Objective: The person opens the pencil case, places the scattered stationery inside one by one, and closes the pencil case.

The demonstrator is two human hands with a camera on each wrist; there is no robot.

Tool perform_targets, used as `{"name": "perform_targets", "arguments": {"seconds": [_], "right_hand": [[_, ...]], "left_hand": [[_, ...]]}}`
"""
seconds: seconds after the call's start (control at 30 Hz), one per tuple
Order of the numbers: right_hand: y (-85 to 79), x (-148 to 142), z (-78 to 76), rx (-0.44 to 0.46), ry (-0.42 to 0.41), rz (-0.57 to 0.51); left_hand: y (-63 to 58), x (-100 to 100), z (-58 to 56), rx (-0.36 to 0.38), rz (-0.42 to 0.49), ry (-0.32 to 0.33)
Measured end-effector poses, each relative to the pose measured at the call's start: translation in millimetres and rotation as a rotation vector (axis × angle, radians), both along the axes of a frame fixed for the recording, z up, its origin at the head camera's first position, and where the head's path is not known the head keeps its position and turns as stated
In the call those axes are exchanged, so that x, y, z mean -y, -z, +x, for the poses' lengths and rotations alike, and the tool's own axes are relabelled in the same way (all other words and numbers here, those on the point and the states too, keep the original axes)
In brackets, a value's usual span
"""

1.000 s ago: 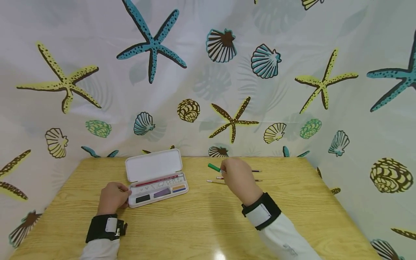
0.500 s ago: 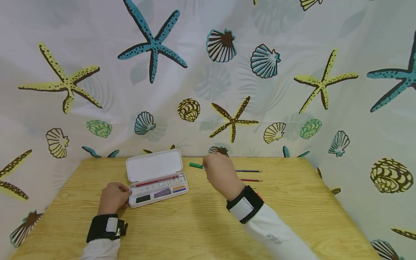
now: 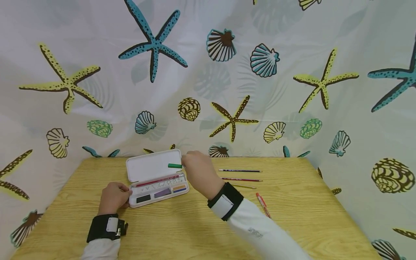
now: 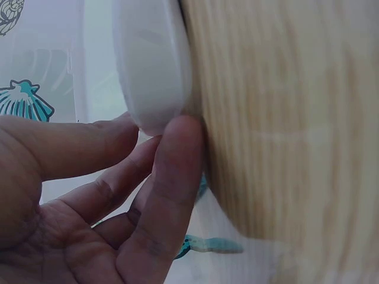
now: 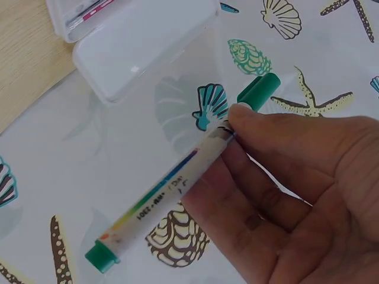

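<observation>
The white pencil case lies with its lid tipped back on the left of the table. Inside it are a red pencil, a black block, a purple piece and an orange-and-blue eraser. My left hand grips the case's left end; the left wrist view has thumb and fingertips pinching its rounded corner. Between the thumb and fingers of my right hand is a white marker with a green cap and green end, held up beside the lid's right edge.
To the right lie a dark pencil, a red pencil and a yellow pencil, roughly parallel. A red pen is nearer, beside the right sleeve. A seashell-print cloth hangs behind the wooden table.
My right hand has moved left with the marker, from over the loose pencils to the case's lid, uncovering the pencils and red pen. My left hand stays on the case.
</observation>
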State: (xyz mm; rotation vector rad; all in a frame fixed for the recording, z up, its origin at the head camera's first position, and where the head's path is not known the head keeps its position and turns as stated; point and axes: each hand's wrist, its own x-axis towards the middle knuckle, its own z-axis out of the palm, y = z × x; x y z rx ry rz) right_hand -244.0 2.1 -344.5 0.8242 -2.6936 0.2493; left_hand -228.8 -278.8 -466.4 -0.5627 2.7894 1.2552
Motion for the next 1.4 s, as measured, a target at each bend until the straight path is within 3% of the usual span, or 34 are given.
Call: {"name": "perform_targets", "arguments": {"seconds": [0.37,0.67,1.07,1.4], "right_hand": [[4.6,32,-6.9,-0.073,-0.072,0.123],[16.9,54,-17.1,-0.103,-0.148,0.141],[33.1,85,-23.5,-0.069,-0.146,0.225],[55.7,95,-35.9,-0.046,-0.129,0.273]], "left_hand": [[-1.1,-1,-2.3,0.009,0.006,-0.002],[-2.1,-2,-4.2,0.014,0.004,-0.009],[-2.0,-1,-6.3,0.002,0.008,-0.001],[0.3,3,-7.8,-0.035,-0.001,0.020]]}}
